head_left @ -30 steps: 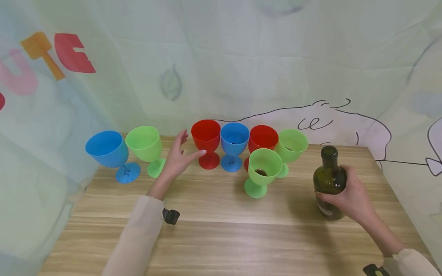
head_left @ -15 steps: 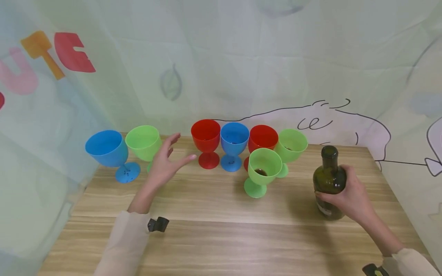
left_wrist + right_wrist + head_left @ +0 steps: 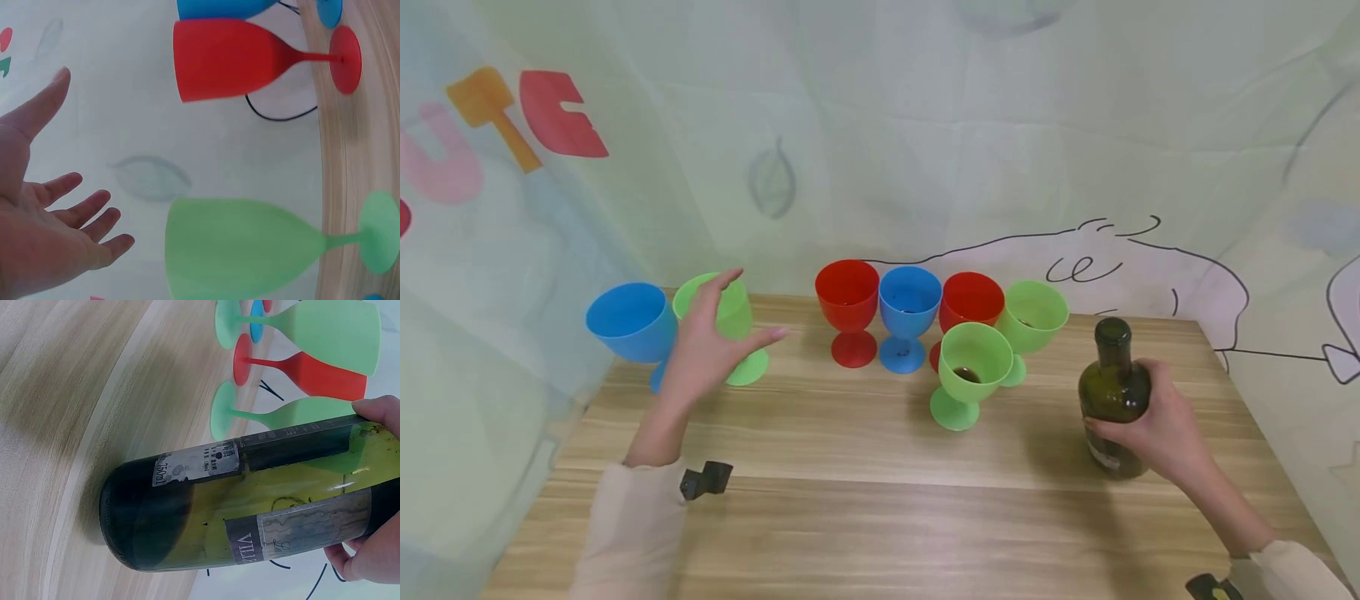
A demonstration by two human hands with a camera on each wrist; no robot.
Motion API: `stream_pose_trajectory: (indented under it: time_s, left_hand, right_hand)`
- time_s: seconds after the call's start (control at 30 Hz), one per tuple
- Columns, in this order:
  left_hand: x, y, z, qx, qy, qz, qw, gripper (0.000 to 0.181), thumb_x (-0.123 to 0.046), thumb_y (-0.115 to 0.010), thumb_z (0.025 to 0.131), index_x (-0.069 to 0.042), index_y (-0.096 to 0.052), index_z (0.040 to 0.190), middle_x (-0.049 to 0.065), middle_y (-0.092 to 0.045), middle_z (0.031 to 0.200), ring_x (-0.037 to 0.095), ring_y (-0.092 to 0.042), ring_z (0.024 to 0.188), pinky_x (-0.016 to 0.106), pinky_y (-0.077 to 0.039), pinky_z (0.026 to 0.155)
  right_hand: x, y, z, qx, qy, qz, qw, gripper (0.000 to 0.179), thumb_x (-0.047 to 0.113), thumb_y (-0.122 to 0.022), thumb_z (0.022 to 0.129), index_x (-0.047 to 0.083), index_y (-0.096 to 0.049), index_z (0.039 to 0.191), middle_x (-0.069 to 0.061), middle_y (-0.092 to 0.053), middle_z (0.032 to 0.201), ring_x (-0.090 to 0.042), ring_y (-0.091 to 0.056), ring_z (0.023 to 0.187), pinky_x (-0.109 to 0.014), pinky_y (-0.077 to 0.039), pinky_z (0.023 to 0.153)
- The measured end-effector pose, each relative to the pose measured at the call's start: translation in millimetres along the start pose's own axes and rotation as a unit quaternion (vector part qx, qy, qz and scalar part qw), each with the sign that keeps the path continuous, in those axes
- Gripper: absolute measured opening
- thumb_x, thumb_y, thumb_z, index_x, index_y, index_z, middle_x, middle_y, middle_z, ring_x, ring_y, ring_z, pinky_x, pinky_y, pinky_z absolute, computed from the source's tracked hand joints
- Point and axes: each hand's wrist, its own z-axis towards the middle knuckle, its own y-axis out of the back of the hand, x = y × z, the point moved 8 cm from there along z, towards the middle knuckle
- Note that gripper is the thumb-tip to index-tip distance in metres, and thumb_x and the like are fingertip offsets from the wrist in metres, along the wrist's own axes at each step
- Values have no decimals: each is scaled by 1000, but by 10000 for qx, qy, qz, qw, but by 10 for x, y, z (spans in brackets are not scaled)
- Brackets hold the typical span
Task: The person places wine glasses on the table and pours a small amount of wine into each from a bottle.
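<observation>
One wooden table (image 3: pixel 880 533); one green bottle (image 3: pixel 1115 392), upright at the table's right side, fingers of the right hand (image 3: pixel 1163 425) curled round it; one left hand (image 3: pixel 700 350), empty, thumb and fingers spread, near a green cup (image 3: pixel 738 315); one blue cup (image 3: pixel 628 321) alongside; five clustered cups (image 3: pixel 958 307).
</observation>
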Motion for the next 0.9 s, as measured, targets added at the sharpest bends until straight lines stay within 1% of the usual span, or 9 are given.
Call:
stream_pose_trajectory:
  time_s: [0.03,0.13,0.23,0.33,0.43,0.63,0.9]
  left_hand:
    - [19,35,11,-51,0,88,9999,91,-43,-72,75,-14,-22,145,14,-23,146,37,-21,131,61,-28,96]
    - [71,136,58,-225,-138,320,9991,91,-38,-75,74,-8,-23,144,19,-26,143,39,-23,129,60,-26,96]
    - [145,226,109,-340,-228,514,9978,92,-33,-76,74,-3,-23,143,23,-26,142,42,-21,129,61,-23,97]
    - [242,277,158,-306,-144,690,9970,93,-33,-75,75,0,-20,143,26,-23,143,45,-16,130,63,-21,97]
    - [335,293,198,-210,-18,823,9964,95,-35,-73,76,2,-17,143,29,-21,143,47,-14,130,63,-21,96]
    - [475,288,257,-118,178,955,9952,95,-36,-72,77,5,-17,142,32,-23,141,49,-17,128,64,-23,94]
    - [576,299,308,-51,374,1033,9939,98,-38,-74,75,4,-15,143,32,-22,141,50,-14,128,64,-21,96]
  right_hand:
    - [0,-1,-1,-5,-2,-4,10000,88,12,-83,60,-13,-27,123,-37,-47,106,-51,-49,93,-63,-40,73]
    - [4,2,0,-24,14,13,10000,88,12,-83,60,-13,-27,123,-37,-47,106,-51,-49,93,-63,-40,73]
    - [3,4,1,-34,17,23,10000,88,12,-83,60,-13,-26,123,-37,-47,106,-51,-49,93,-63,-40,73]
    - [0,3,0,-38,18,11,10000,88,12,-83,60,-13,-27,123,-37,-47,106,-50,-49,93,-63,-40,73]
    - [-1,2,0,-52,37,-16,10000,88,12,-83,60,-12,-27,123,-36,-47,106,-50,-49,92,-63,-40,73]
    - [-2,2,0,-74,66,-42,9999,88,12,-83,60,-12,-27,123,-36,-48,105,-50,-50,92,-62,-40,73]
    - [-7,0,1,-68,36,-3,10000,88,12,-84,60,-13,-28,123,-36,-47,106,-50,-49,93,-63,-40,74]
